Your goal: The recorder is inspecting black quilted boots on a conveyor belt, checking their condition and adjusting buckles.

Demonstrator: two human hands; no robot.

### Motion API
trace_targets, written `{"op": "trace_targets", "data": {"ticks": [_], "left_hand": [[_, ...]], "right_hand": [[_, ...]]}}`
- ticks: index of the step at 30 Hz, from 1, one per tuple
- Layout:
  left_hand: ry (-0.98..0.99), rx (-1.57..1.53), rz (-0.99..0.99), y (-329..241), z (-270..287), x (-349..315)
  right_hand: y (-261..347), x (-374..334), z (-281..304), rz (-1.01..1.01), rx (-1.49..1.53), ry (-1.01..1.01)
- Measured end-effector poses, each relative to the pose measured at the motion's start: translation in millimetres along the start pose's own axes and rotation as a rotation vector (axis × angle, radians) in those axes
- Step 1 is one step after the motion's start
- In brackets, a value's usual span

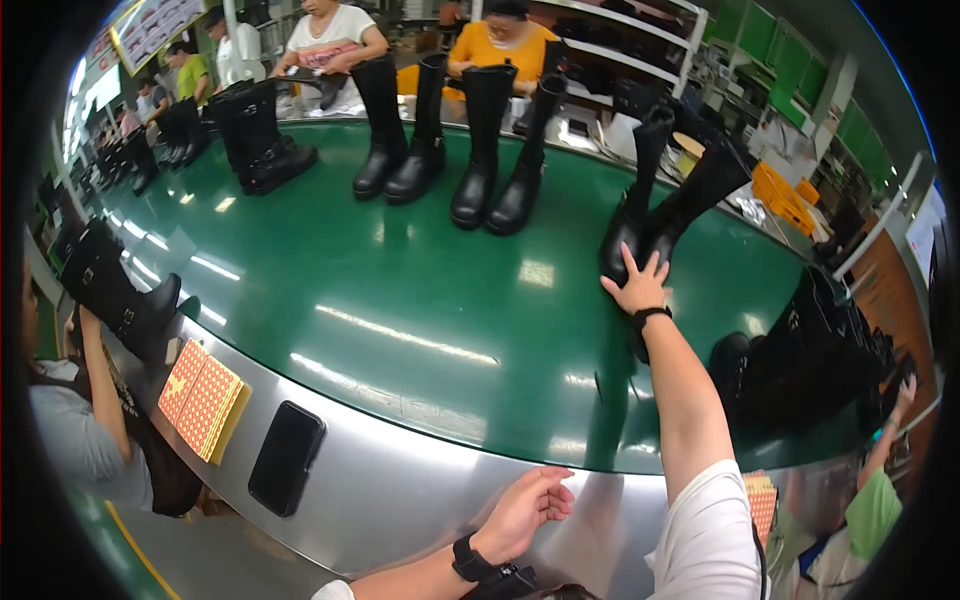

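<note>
My right hand (640, 287) reaches forward over the green surface, fingers spread across the toes of a pair of tall black boots (640, 215). It rests on them or just over them, without wrapping round either. These boots stand upright, their shafts leaning to the right. Close to the metal edge, my left hand (525, 512) hovers with loosely curled fingers and holds nothing. A black wristband shows on each of my wrists.
More black boots (495, 150) stand along the far side of the green conveyor belt (400, 280). Dark boots (810, 350) cluster at right. A black phone (287, 458) and a patterned notebook (203, 398) lie on the metal edge. People work opposite and on both sides.
</note>
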State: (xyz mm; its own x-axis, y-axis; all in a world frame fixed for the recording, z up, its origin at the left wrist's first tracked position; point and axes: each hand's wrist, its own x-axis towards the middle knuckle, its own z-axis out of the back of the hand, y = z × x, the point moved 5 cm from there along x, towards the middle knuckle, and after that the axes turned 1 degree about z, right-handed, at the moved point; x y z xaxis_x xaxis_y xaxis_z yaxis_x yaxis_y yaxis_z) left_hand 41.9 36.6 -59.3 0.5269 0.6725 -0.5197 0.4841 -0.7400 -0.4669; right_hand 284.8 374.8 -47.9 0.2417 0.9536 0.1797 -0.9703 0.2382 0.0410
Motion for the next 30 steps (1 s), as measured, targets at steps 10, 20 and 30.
{"op": "trace_targets", "data": {"ticks": [10, 20, 30], "left_hand": [[0.008, 0.062, -0.092, -3.6, 4.5, 4.0], [0.077, 0.099, -0.109, 2.5, 5.1, 10.3], [0.039, 0.100, -0.101, -1.0, 4.7, 13.3]], "right_hand": [[29.7, -151.5, 25.8, 0.426, 0.054, 0.323], [-36.6, -266.0, 57.6, 0.488, 0.143, 0.480], [-27.7, -204.8, 52.3, 0.209, 0.605, 0.471]]}}
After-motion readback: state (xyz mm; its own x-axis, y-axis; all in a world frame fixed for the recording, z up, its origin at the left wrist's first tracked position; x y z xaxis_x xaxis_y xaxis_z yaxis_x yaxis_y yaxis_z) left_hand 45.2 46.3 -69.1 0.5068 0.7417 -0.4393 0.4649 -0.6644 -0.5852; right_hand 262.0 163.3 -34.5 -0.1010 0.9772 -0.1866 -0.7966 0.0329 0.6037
